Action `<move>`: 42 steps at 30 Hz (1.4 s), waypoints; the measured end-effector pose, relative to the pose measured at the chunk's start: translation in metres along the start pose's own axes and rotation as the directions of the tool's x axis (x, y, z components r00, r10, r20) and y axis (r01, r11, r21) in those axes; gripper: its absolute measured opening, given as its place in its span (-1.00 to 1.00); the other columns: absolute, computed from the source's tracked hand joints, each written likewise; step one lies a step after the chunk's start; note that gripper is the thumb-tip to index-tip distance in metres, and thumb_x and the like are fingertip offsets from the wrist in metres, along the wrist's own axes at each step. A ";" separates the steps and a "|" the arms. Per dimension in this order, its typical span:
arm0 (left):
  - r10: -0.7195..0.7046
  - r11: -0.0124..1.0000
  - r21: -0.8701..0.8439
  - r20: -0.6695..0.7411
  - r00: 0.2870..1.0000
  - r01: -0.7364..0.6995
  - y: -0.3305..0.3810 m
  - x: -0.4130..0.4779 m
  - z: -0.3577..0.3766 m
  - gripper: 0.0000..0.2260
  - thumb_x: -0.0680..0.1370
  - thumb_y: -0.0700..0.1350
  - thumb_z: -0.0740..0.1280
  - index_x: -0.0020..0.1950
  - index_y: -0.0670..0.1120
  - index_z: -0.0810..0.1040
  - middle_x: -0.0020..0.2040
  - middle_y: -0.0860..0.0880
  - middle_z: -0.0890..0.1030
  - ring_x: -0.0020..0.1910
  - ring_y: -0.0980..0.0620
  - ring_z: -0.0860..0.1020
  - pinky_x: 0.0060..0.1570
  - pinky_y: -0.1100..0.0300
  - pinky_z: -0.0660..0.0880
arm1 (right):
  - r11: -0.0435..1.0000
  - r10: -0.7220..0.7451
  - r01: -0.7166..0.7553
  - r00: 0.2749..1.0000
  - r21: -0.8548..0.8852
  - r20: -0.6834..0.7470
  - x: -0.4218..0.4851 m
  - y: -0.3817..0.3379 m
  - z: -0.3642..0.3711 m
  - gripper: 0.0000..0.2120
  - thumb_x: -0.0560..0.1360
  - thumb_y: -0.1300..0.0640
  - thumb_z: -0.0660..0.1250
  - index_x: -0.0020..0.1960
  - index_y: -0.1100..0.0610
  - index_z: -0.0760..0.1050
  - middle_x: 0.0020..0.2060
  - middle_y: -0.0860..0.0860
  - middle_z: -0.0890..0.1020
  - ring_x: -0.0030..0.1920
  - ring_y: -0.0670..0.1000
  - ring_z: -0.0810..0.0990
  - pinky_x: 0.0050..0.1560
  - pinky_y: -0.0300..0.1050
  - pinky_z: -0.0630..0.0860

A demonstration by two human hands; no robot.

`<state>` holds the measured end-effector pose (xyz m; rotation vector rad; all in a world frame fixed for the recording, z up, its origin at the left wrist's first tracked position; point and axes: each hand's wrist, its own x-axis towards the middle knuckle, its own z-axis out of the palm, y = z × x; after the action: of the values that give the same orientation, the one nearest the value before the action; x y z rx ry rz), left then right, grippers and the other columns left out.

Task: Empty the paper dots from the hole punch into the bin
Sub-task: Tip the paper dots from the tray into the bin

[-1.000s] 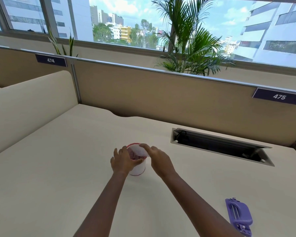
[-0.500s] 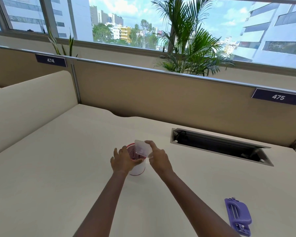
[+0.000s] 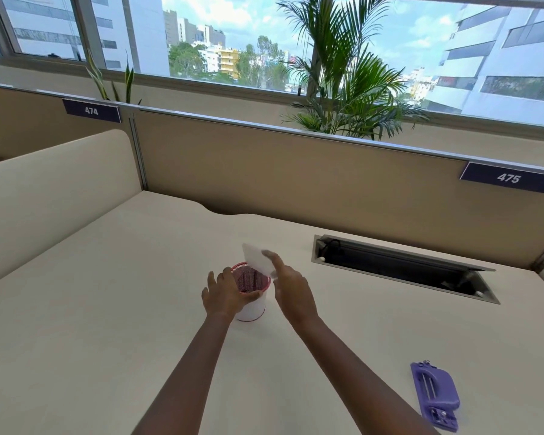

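Left hand [image 3: 225,293] is out ahead, forearm coming up from low centre. Its fingers and thumb are curled round the near-left side of the bin [image 3: 253,307] at rim height, a firm grasp. Right hand [image 3: 291,287] is just to its right and not touching it, forearm slanting in from the lower right, wrist lifted a little. It pinches a clear tray [image 3: 258,260] by the tray's near edge, index finger stretched along the top. The thumb is hidden beneath and the fingertips are blurred. The tray is tilted, low end over the bin's far-right rim, high end rising beyond the fingertips. The bin is a small white cup shape with a red rim and reddish mesh pattern inside. It stands upright on the desk [image 3: 107,309] between the two hands, mouth open under the tray. Cannot tell whether paper dots lie in tray or bin. The hole punch [image 3: 435,395], purple, lies flat on the desk well to the right of the right forearm and nearer than either hand, with neither hand touching it. Beyond and right of the right hand is a dark cable slot [image 3: 402,266] sunk in the desktop. Past both hands stands a tan partition [image 3: 264,171], with plate 474 [image 3: 91,111] off to the far left and plate 475 [image 3: 508,178] off to the far right. Behind the partition is a palm plant [image 3: 352,89], then windows onto buildings.
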<state>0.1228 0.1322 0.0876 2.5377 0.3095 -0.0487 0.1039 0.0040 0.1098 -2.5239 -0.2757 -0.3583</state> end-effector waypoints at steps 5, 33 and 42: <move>0.001 1.000 -0.001 0.002 1.000 -0.001 0.000 0.000 0.000 -0.20 0.37 0.26 0.37 0.46 -0.12 0.19 0.47 -0.07 0.33 0.55 -0.10 0.02 0.42 -0.09 0.22 | 0.982 -0.050 0.073 0.990 -0.173 0.132 0.000 0.003 -0.001 -0.34 0.45 0.43 0.06 0.41 -0.12 0.22 -0.09 0.24 0.62 -0.15 0.24 0.59 -0.28 -0.08 0.34; -0.008 1.000 -0.016 0.013 1.000 0.008 0.000 -0.001 0.000 -0.18 0.37 0.23 0.39 0.47 -0.13 0.15 0.49 -0.07 0.30 0.55 -0.08 0.00 0.43 -0.08 0.20 | 0.545 0.378 -0.516 0.855 0.661 0.356 -0.009 0.017 -0.003 -0.34 0.34 0.56 0.21 0.33 0.08 0.30 -0.02 0.29 0.56 -0.27 0.10 0.61 -0.35 -0.29 0.61; -0.011 1.000 -0.013 0.034 0.999 0.011 0.001 -0.001 0.002 -0.16 0.40 0.24 0.36 0.51 -0.12 0.10 0.51 -0.07 0.26 0.55 -0.10 -0.01 0.45 -0.10 0.16 | 0.340 0.343 -0.559 0.823 0.756 0.454 -0.020 0.029 -0.014 -0.34 0.36 0.59 0.22 0.31 0.06 0.27 0.22 0.34 0.49 -0.18 0.12 0.63 -0.35 -0.28 0.63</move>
<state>0.1217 0.1303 0.0870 2.5191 0.3097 -0.0934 0.0907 -0.0301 0.0997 -1.4647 0.1770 0.2721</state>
